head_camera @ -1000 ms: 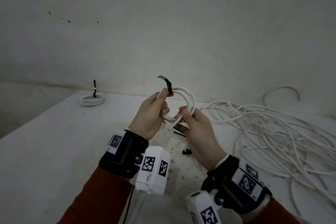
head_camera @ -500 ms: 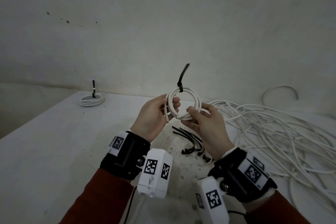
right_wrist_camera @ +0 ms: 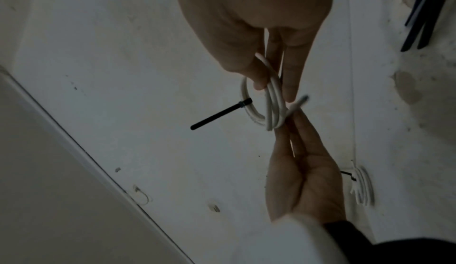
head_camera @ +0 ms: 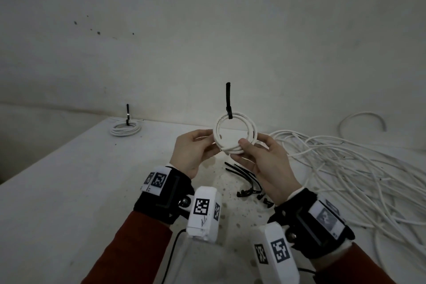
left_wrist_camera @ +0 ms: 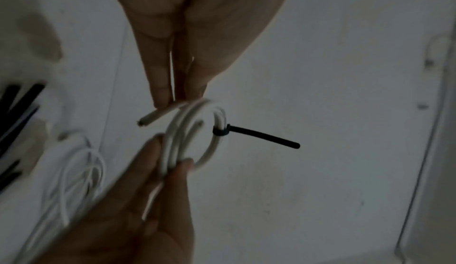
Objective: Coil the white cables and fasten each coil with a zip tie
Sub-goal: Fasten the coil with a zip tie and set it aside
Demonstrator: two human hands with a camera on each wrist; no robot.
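Already cinched, the tie (head_camera: 228,101) stands at twelve o'clock on the coil (head_camera: 235,132), pinched between left hand (head_camera: 191,152) and right hand (head_camera: 265,161); next, probably, setting it by the done coil (head_camera: 125,129) at ten.

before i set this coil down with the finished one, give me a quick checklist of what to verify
1. Zip tie wraps the held coil at its top: ok.
2. Tie pulled fully tight: cannot tell.
3. Both hands grip the coil, left hand and right hand: ok.
4. Cable end tucked in: not ok, it sticks out from the loops.
5. Tie tail trimmed: not ok, it stands long.
6. Finished coil at the table's far left corner, with bare table around it: ok.
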